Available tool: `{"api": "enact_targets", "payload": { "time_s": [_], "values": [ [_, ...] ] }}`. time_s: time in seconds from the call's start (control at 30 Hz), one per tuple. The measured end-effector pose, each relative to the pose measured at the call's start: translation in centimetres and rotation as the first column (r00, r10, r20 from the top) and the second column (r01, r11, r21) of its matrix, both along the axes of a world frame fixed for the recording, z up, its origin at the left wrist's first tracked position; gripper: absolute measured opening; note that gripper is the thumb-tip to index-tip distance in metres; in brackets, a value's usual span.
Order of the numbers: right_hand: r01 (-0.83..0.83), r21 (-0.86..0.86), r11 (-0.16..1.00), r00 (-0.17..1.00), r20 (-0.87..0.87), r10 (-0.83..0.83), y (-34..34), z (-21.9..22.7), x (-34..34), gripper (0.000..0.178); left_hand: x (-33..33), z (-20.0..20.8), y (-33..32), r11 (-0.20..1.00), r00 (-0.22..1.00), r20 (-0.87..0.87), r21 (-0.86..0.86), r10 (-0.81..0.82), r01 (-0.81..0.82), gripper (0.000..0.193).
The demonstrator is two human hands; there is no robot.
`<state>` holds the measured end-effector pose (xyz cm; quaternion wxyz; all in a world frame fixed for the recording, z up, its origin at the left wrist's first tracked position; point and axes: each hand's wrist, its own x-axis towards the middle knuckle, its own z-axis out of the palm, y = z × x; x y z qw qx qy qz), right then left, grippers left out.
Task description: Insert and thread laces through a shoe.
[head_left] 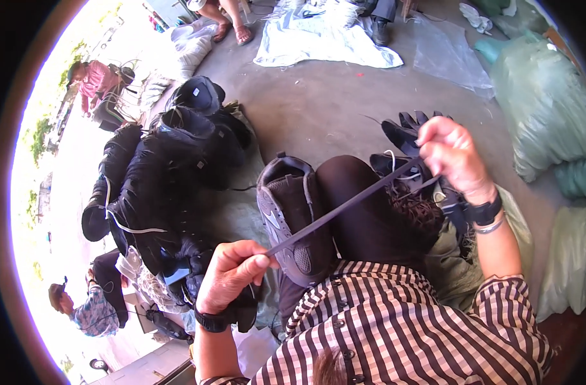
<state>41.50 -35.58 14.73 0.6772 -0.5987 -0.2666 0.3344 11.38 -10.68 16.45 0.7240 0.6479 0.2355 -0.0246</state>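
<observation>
A flat dark shoelace [347, 206] is stretched taut on a slant across my lap. My left hand [234, 273] pinches its lower end between thumb and fingers. My right hand [455, 157], raised higher and farther off, has its fingers closed on the other end, part of which hangs beneath it. Between my hands a black sneaker [293, 204] with grey side marks rests against my leg, its toe toward me and its opening away. Neither hand touches the sneaker. Beside my right leg lies a tangle of dark laces [416, 217], close to black shoe pieces [401, 138].
A large heap of black shoe uppers [148, 186] with white cords sits on my left. Stuffed pale green sacks [546, 109] line the right. Ahead, a white sheet [328, 42] lies on the floor near other people's feet. Two people [100, 90] sit at the far left.
</observation>
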Motion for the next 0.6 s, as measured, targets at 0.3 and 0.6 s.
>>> {"api": "enact_targets", "payload": {
  "time_s": [0.3,0.6],
  "values": [
    [0.598,-0.224,0.77,0.797,0.267,-0.542,-13.7,-14.6,13.4,0.019,-3.6,-3.6,1.8,0.981,0.959,-0.22,0.036,-0.178,0.191,0.023],
    [0.484,-0.246,0.84,0.32,0.943,0.091,-5.9,-16.1,12.1,0.022,-1.8,-4.3,-0.3,0.912,0.977,-0.093,0.351,-0.193,0.213,0.026]
  ]
}}
